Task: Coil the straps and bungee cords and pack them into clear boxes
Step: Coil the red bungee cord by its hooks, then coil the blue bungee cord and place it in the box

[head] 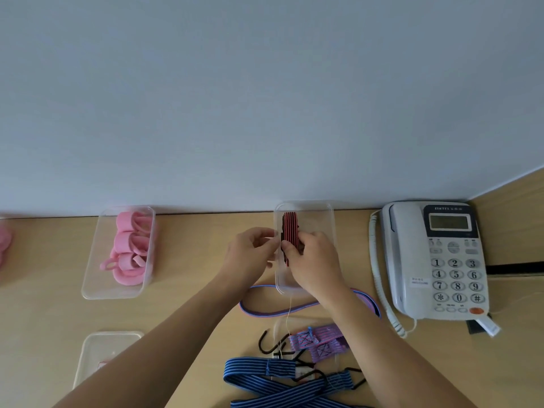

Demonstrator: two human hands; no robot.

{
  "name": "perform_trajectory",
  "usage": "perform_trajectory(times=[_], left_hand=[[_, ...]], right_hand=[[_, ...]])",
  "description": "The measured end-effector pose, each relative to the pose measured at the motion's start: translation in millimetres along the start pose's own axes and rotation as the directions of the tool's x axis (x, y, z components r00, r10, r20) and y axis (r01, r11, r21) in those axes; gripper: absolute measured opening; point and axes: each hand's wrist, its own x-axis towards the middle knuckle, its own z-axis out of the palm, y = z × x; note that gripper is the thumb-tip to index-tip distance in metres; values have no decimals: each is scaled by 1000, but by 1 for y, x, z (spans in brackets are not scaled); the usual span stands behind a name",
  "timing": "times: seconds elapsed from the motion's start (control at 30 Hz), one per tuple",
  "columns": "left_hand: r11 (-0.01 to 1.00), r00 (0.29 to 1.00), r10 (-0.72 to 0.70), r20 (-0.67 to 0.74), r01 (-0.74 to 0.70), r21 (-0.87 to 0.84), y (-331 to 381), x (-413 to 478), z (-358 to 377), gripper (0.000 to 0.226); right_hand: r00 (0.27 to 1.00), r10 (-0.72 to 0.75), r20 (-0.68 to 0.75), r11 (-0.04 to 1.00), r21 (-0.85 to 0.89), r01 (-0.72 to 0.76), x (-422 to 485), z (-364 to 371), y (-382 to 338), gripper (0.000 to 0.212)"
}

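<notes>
**Now: red-and-black cord (289, 223) going into the middle box (306, 204)**

Right hand (312, 260) grips the folded cord, fingers curled round its lower half. The bundle stands on edge inside the box, close to its left wall, at the back of the table (191, 275). Left hand (253, 251) has its fingertips drawn together at the bundle's left edge; cannot tell whether they pinch the cord or the box wall.

Handling, judged: woven elastic, so light, soft and springy. The folds will likely spring apart once let go, so hold across all layers at mid-bundle, not by one loop. Any hooks on this cord are hidden. The box looks like thin, light plastic that may slide; steady it by the rim.

Not yet packed: the purple cord (294, 309) lies just in front of the box. The blue striped cord (279, 375) lies nearer the person, with black hooks (266, 343) beside it. Pink straps (129, 245) fill the left box (87, 275). A telephone (441, 260) sits at right.
</notes>
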Motion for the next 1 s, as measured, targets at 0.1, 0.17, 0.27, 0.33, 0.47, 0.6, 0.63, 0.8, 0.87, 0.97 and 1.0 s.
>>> perform_trajectory(times=[0.1, 0.17, 0.27, 0.33, 0.47, 0.6, 0.63, 0.8, 0.87, 0.97, 1.0], left_hand=[[995, 998, 42, -42, -38, 91, -3, -7, -8, 13], [982, 994, 89, -63, -76, 174, -10, -15, -16, 17], [943, 984, 171, -46, -150, 297, -26, -37, -24, 15], [900, 969, 245, -20, -220, 377, -41, -54, -29, 15], [718, 891, 450, 57, -399, 570, -86, -85, -36, 17], [562, 781, 609, 139, -549, 619, -122, -109, -40, 22], [516, 755, 627, 193, -588, 623, -130, -114, -41, 30], [475, 797, 513, 319, -573, 668, -156, -136, -37, 54], [507, 811, 513, 281, -550, 664, -159, -137, -35, 42], [549, 828, 500, 252, -529, 648, -155, -134, -35, 25], [559, 830, 494, 261, -533, 635, -152, -135, -36, 24]], right_hand=[[998, -46, -40, 998, 33, 48, -6, -8, 1, 22], [983, -75, -166, 988, 123, 96, -18, -17, 1, 19], [935, -146, -322, 969, 146, 202, -49, -28, 3, 22], [907, -214, -363, 956, 112, 271, -73, -28, 9, 16], [879, -311, -361, 939, 25, 343, -124, -15, 35, 7], [921, -329, -209, 942, -135, 306, -170, -2, 67, 26], [929, -343, -141, 929, -195, 314, -179, 0, 74, 34], [938, -322, 130, 800, -491, 344, -214, 22, 89, 80], [932, -343, 115, 756, -555, 347, -220, 32, 90, 83], [924, -377, 61, 738, -583, 339, -222, 43, 89, 70], [928, -367, 66, 738, -586, 334, -222, 45, 88, 67]])
